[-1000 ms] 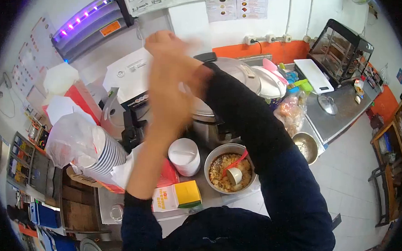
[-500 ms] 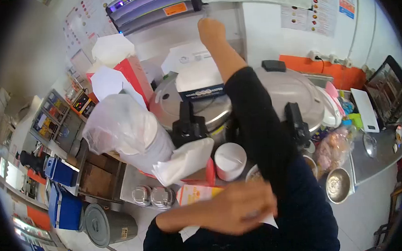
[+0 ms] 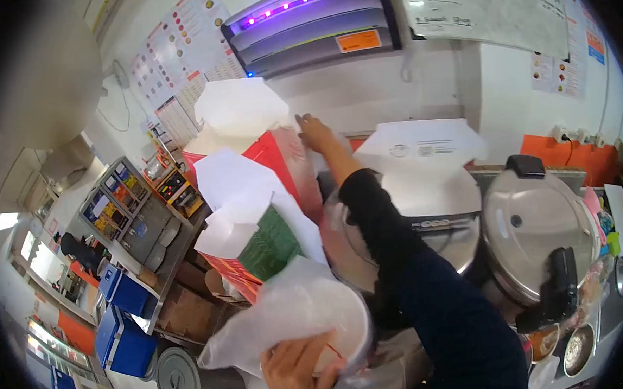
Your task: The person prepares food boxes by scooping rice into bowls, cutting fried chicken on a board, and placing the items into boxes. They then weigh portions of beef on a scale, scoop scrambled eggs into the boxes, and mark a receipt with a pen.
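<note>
My right hand (image 3: 317, 132) reaches far forward, at the back edge of a tall red and white carton (image 3: 289, 164) with its flaps up. Its fingers look extended, some of them hidden, and nothing shows in them. Nearer to me, my left hand (image 3: 299, 371) has its fingers curled against a white tub (image 3: 346, 312), over which a translucent plastic bag (image 3: 268, 313) is draped. Between the tub and the tall carton stands an open red and green carton (image 3: 272, 242). A white open box (image 3: 423, 181) sits on a steel cooker lid, right of my right forearm.
A second large cooker (image 3: 535, 232) with a black handle stands at the right, near a steel bowl (image 3: 579, 349). An insect lamp (image 3: 313, 25) hangs on the wall. Blue coolers (image 3: 115, 338) and a grey bin (image 3: 180, 381) stand at the left. A person (image 3: 78, 252) is in the far left background.
The view has shifted left and closer to the cartons. My right hand has moved from the wall below the lamp to the tall carton. My left hand has come to the white tub.
</note>
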`<state>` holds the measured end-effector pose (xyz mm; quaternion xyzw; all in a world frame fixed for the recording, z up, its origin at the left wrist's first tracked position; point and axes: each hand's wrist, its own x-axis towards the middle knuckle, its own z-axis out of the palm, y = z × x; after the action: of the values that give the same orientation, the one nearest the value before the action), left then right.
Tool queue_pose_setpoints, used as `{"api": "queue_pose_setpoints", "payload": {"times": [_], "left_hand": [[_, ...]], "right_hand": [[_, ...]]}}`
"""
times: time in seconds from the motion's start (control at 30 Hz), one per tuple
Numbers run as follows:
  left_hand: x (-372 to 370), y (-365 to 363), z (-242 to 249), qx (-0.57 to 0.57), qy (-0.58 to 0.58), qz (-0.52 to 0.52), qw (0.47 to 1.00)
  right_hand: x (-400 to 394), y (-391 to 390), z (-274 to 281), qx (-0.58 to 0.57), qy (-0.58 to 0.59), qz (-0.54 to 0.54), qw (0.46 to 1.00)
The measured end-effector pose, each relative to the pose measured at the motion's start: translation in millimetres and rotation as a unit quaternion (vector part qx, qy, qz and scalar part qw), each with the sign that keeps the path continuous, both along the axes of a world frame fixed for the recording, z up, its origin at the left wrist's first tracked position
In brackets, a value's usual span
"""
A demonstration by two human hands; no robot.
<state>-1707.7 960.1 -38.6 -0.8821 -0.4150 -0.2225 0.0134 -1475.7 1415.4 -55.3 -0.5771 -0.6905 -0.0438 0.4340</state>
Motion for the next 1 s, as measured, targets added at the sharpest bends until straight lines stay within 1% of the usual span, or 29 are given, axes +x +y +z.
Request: {"api": "queue_pose_setpoints", "payload": {"times": [0.03, 0.07, 0.1, 0.13, 0.17, 0.2, 0.23, 0.27, 0.3, 0.33, 0.37, 0.4, 0.47, 0.5, 0.57, 0.6, 0.63, 0.7, 0.77, 0.8, 0.83, 0.87, 0.9, 0.93, 0.97, 1.0], "left_hand": [[-6, 4, -4, -0.001, -0.003, 0.006, 1.0], [-9, 7, -8, 0.012, -0.08, -0.024, 0.996], [-11, 10, -11, 0.022, -0.159, -0.055, 0.986], [-11, 12, -13, 0.011, -0.163, -0.054, 0.985], [-10, 15, -14, 0.03, -0.175, -0.063, 0.982], [-9, 18, -15, 0.051, -0.189, -0.073, 0.978], [-8, 20, -15, 0.045, -0.195, -0.073, 0.977], [-8, 21, -16, 0.043, -0.217, -0.083, 0.972], [-8, 21, -16, 0.044, -0.238, -0.092, 0.966], [-9, 21, -15, 0.041, -0.24, -0.093, 0.965], [-11, 21, -14, 0.043, -0.23, -0.1, 0.967], [-11, 21, -14, 0.047, -0.22, -0.107, 0.969], [-10, 22, -17, 0.042, -0.239, -0.125, 0.962], [-11, 24, -18, 0.039, -0.257, -0.142, 0.955], [-13, 28, -15, 0.044, -0.248, -0.143, 0.957], [-14, 29, -13, 0.042, -0.24, -0.145, 0.959], [-16, 29, -11, 0.039, -0.232, -0.146, 0.961], [-18, 30, -6, 0.029, -0.217, -0.151, 0.964], [-19, 30, -1, 0.008, -0.211, -0.155, 0.965], [-21, 30, 2, -0.013, -0.2, -0.161, 0.966], [-21, 29, 5, -0.013, -0.201, -0.163, 0.966], [-21, 28, 7, -0.028, -0.194, -0.156, 0.968], [-20, 27, 8, -0.045, -0.187, -0.15, 0.97], [-20, 27, 3, -0.045, -0.19, -0.154, 0.969], [-18, 29, -7, 0.002, -0.206, -0.146, 0.968], [-18, 28, -14, 0.047, -0.223, -0.138, 0.964]], "right_hand": [[11, 4, -6, -0.013, -0.041, 0.031, 0.999], [15, 9, -9, -0.028, -0.085, 0.061, 0.994], [14, 7, -8, -0.036, -0.091, 0.063, 0.993], [15, 1, -11, -0.054, -0.141, 0.063, 0.986], [16, -7, -14, -0.072, -0.19, 0.063, 0.977], [17, 1, -24, -0.081, -0.194, 0.061, 0.976], [13, 13, -34, 0.052, -0.239, 0.043, 0.969], [10, 24, -44, 0.185, -0.278, 0.026, 0.942], [6, 14, -40, 0.181, -0.28, 0.026, 0.942], [1, -7, -25, 0.102, -0.223, 0.08, 0.966], [-4, -18, -16, 0.022, -0.162, 0.132, 0.978], [-6, 0, -21, 0.022, -0.164, 0.132, 0.977], [-5, 57, -39, -0.069, -0.007, 0.156, 0.985], [-11, 42, -21, -0.065, -0.009, 0.158, 0.985], [-17, 10, 15, -0.074, 0.126, 0.189, 0.971], [-23, 13, 17, -0.074, 0.124, 0.192, 0.971], [-30, 16, 19, 0.008, 0.216, 0.317, 0.924], [-33, 20, 29, 0.084, 0.301, 0.431, 0.847], [-25, 7, 60, -0.061, 0.325, 0.421, 0.845], [-21, 24, 58, -0.063, 0.326, 0.419, 0.845], [-13, 54, 49, 0.076, 0.177, 0.305, 0.933], [-7, 69, 45, 0.21, 0.014, 0.173, 0.962], [-3, 55, 60, 0.21, 0.012, 0.171, 0.963], [3, 28, 89, 0.174, -0.027, 0.041, 0.983], [9, 6, 111, 0.136, -0.067, -0.091, 0.984], [21, 1, 123, 0.209, -0.049, -0.1, 0.972]]}}
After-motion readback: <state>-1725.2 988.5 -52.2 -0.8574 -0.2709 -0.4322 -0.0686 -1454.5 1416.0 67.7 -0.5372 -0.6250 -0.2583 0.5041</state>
